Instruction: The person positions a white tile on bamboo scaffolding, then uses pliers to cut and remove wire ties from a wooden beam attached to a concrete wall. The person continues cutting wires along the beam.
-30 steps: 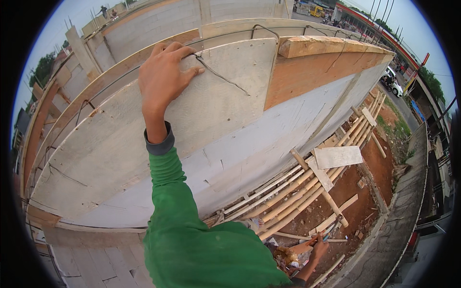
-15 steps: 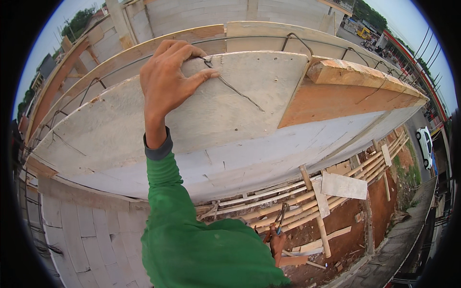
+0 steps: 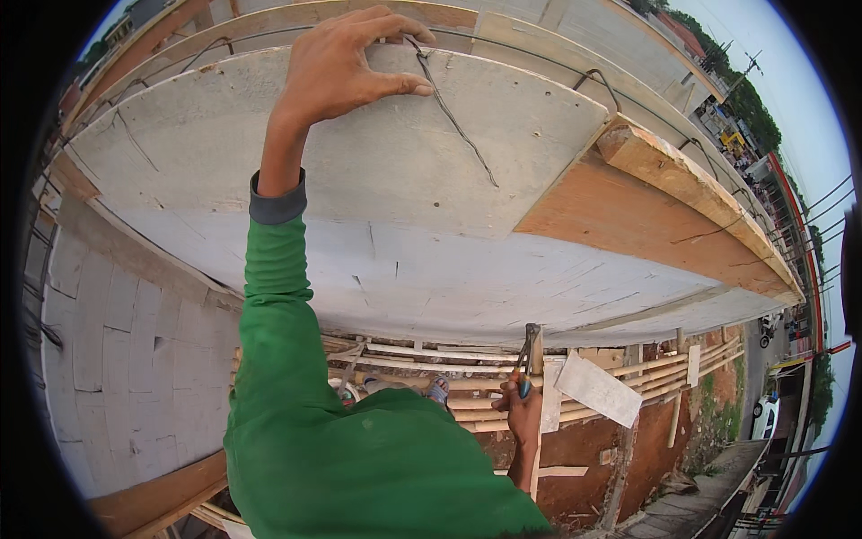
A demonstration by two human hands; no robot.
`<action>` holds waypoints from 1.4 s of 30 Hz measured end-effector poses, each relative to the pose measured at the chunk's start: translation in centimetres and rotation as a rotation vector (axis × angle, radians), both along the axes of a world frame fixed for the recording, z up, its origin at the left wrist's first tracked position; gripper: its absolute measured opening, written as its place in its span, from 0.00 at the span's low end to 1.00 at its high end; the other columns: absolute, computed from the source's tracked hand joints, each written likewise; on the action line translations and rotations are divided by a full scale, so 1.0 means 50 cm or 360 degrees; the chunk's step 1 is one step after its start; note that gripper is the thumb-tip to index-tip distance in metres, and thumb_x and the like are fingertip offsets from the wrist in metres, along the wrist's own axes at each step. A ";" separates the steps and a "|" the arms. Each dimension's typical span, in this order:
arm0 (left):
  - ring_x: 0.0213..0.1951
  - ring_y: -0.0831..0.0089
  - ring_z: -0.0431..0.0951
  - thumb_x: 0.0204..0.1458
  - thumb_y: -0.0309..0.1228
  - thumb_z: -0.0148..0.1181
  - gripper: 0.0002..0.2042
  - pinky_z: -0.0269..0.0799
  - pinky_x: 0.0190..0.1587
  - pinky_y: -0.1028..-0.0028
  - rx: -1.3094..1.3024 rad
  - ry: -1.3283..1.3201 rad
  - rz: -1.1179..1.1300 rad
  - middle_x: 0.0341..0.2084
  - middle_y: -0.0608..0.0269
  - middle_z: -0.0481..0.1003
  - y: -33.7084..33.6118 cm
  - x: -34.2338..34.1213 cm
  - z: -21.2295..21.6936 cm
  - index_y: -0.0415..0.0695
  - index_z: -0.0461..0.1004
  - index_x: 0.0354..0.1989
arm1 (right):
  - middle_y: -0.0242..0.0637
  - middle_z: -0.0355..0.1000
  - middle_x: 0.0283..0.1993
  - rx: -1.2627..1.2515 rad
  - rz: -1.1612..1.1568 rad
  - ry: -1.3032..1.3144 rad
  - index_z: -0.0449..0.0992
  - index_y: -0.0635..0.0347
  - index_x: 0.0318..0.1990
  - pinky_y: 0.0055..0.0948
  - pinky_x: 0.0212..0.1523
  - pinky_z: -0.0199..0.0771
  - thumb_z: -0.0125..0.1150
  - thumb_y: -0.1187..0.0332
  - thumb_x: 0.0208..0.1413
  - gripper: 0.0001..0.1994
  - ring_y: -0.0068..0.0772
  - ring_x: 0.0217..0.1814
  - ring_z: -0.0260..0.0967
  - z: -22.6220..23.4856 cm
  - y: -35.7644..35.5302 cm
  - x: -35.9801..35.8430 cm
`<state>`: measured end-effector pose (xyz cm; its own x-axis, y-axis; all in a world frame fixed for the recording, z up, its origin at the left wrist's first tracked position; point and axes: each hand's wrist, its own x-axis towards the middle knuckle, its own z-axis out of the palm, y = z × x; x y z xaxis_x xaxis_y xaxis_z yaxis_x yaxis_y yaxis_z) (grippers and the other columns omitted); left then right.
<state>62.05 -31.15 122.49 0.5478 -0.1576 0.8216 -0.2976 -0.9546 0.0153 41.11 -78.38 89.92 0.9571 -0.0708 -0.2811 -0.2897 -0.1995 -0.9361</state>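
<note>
My left hand (image 3: 337, 72) grips the top edge of a grey, weathered formwork panel (image 3: 359, 153). Its fingers hook over the edge and are partly hidden, while the thumb lies stretched along the front face. Beside the thumb, a thin dark tie wire (image 3: 453, 121) is bent over the edge, its loose end hanging down the face. Lower down, my right hand (image 3: 521, 420) is closed round the handles of dark-headed pliers (image 3: 526, 361) with blue and orange grips. The pliers point upward, apart from the wire.
A wooden beam (image 3: 691, 180) borders the panel on the right. Behind the panel runs a steel rod (image 3: 530, 56) with bent bars. Below are bamboo poles (image 3: 485, 384), a pale board (image 3: 600, 388) and reddish ground (image 3: 575, 494). A grey block wall (image 3: 135, 377) stands at left.
My view has shifted, bringing the panel's top edge higher. The right hand and pliers have risen toward the panel. The left hand stays at the edge beside the wire.
</note>
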 end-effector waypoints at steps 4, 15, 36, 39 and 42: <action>0.42 0.73 0.83 0.40 0.54 0.81 0.24 0.78 0.45 0.70 -0.0045 0.0069 -0.0001 0.39 0.77 0.84 0.009 0.012 -0.001 0.62 0.88 0.47 | 0.52 0.77 0.50 -0.0780 0.0429 -0.0568 0.68 0.72 0.68 0.38 0.43 0.80 0.54 0.77 0.70 0.21 0.46 0.45 0.81 0.120 -0.036 0.131; 0.40 0.70 0.81 0.43 0.49 0.80 0.19 0.75 0.43 0.69 -0.0017 -0.0124 -0.0138 0.37 0.74 0.83 0.004 0.009 0.005 0.58 0.88 0.43 | 0.48 0.45 0.82 -0.2340 0.0072 -0.2057 0.48 0.51 0.82 0.57 0.79 0.59 0.55 0.90 0.55 0.47 0.55 0.82 0.54 0.679 0.258 0.281; 0.41 0.70 0.78 0.47 0.42 0.78 0.14 0.72 0.48 0.70 -0.0027 -0.0342 -0.0441 0.32 0.68 0.78 0.037 0.030 -0.025 0.48 0.83 0.34 | 0.47 0.53 0.77 -0.3906 -0.0446 -0.1568 0.52 0.57 0.81 0.59 0.82 0.43 0.63 0.73 0.59 0.42 0.49 0.73 0.64 0.752 0.559 0.233; 0.41 0.70 0.78 0.47 0.41 0.77 0.13 0.72 0.48 0.70 -0.0030 -0.0336 -0.0441 0.32 0.68 0.78 0.038 0.034 -0.026 0.47 0.83 0.34 | 0.42 0.60 0.68 -0.4231 -0.0565 -0.1433 0.59 0.61 0.79 0.49 0.73 0.54 0.64 0.68 0.60 0.39 0.39 0.64 0.67 0.755 0.570 0.234; 0.41 0.70 0.77 0.48 0.41 0.77 0.13 0.71 0.47 0.70 -0.0043 -0.0296 -0.0448 0.32 0.67 0.78 0.044 0.032 -0.021 0.47 0.83 0.34 | 0.36 0.64 0.59 -0.4598 -0.0612 -0.1422 0.64 0.65 0.76 0.42 0.64 0.56 0.64 0.64 0.61 0.36 0.32 0.58 0.64 0.776 0.562 0.244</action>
